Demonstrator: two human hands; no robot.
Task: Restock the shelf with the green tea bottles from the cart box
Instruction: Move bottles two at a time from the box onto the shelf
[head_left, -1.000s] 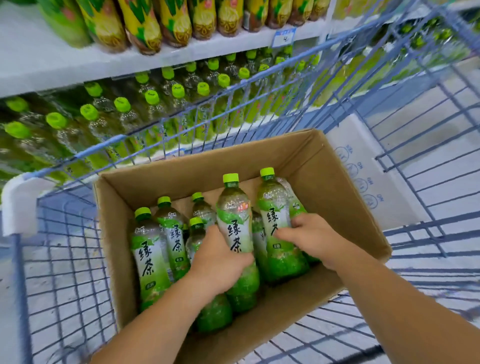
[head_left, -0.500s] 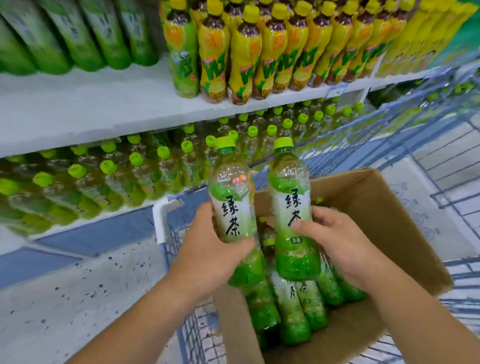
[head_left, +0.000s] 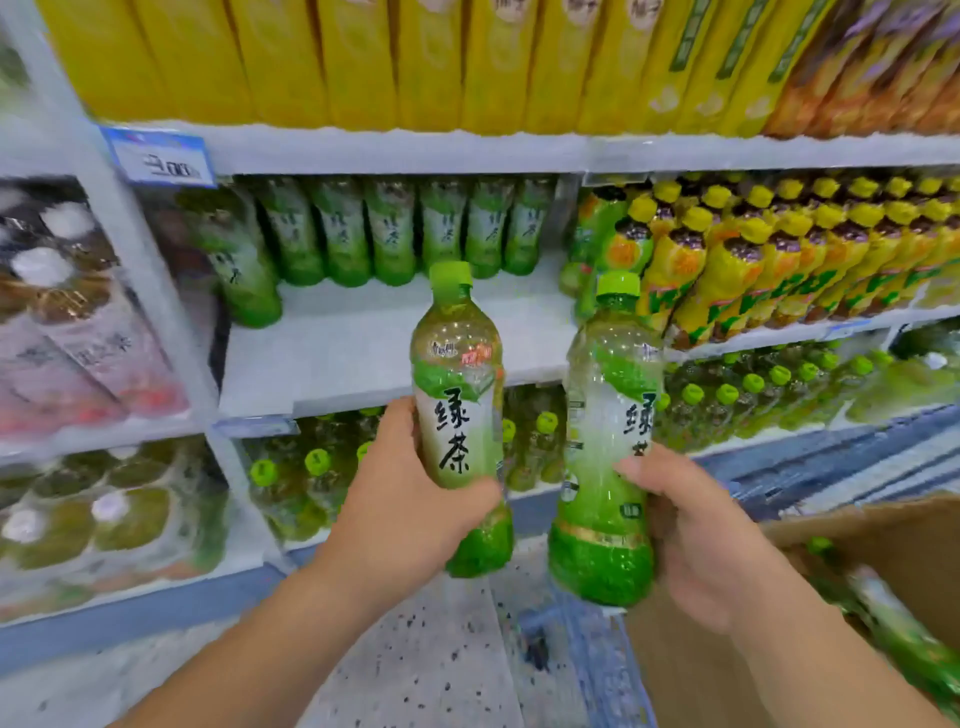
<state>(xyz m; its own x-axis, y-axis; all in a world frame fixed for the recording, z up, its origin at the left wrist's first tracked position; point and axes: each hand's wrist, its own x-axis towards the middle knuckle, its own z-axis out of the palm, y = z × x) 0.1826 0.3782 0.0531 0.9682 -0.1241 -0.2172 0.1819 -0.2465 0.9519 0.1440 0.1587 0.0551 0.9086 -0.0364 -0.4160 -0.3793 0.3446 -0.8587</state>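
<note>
My left hand is shut on a green tea bottle with a green cap, held upright. My right hand grips a second green tea bottle, also upright, just to its right. Both bottles hang in front of the middle white shelf, whose front part is bare. A row of green tea bottles stands at the back of that shelf. The cardboard cart box sits at the lower right with more bottles inside, mostly hidden.
Yellow-labelled bottles fill the shelf to the right. Yellow cartons line the shelf above. Green-capped bottles pack the lower shelf. A blue cart frame stands below my right hand, over speckled floor.
Both hands lifted a bottle each out of the box and raised them toward the middle shelf. The view swung up from the cart to the shelves.
</note>
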